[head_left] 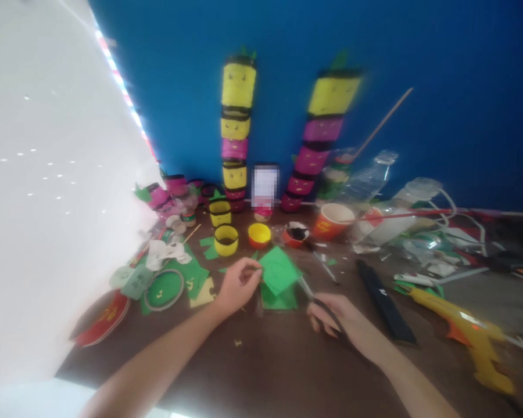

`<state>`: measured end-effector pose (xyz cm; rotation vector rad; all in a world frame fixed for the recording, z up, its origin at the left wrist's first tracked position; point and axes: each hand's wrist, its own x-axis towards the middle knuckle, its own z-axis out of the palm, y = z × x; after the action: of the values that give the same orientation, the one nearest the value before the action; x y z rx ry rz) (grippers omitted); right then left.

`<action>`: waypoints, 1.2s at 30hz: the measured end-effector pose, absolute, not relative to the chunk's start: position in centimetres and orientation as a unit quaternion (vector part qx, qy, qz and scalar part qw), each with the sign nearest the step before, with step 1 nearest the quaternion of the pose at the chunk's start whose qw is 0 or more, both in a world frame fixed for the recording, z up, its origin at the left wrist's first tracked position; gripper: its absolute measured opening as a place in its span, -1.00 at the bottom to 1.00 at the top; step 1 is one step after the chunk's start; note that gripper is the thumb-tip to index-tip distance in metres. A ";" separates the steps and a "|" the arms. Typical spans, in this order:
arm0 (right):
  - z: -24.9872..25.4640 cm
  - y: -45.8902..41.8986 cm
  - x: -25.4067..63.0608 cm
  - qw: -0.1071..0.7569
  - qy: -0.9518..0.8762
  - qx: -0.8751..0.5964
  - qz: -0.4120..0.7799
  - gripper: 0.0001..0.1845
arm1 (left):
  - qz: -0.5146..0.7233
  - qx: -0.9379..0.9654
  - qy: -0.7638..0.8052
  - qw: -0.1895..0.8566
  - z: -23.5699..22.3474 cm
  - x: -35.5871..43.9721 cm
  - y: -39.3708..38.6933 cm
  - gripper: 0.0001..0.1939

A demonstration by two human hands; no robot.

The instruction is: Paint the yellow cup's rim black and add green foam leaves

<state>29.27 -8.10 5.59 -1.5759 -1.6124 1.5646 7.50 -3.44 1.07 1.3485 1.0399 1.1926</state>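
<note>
Between thumb and fingers, my left hand (239, 283) pinches the left corner of a green sheet (280, 268), which looks like paper or felt. Faint curved lines show on the sheet. My right hand (331, 313) grips a pair of scissors (317, 298) with dark handles, its blades at the sheet's right edge. Under the held sheet, another green piece (279, 299) lies on the table. Just behind stand a yellow cup (259, 235) with a red outside and a yellow ring with a black rim (226, 241).
Tall stacks of yellow and magenta cups with faces (235, 130) stand against the blue wall. To the right lie a yellow glue gun (466, 322), a black case (383, 302) and plastic bottles (370, 177). A tape roll (164, 290) and green scraps sit left.
</note>
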 end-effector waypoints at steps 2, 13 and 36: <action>5.5 -8.1 29.3 0.200 -0.575 -0.560 0.562 -0.52 | 0.495 0.558 0.429 0.510 1.0 7.5 -3.4 -0.83; 5.1 -8.2 29.8 0.195 -0.598 -0.548 0.552 -0.58 | 0.491 0.562 0.424 0.513 1.1 7.4 -3.5 -0.85; 5.6 -8.0 29.4 0.200 -0.607 -0.577 0.509 -0.49 | 0.494 0.554 0.427 0.517 1.3 7.3 -3.5 -0.83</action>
<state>29.40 -8.04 5.58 -1.6119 -1.6969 1.4213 7.29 -3.51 1.33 1.3287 1.0247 1.1846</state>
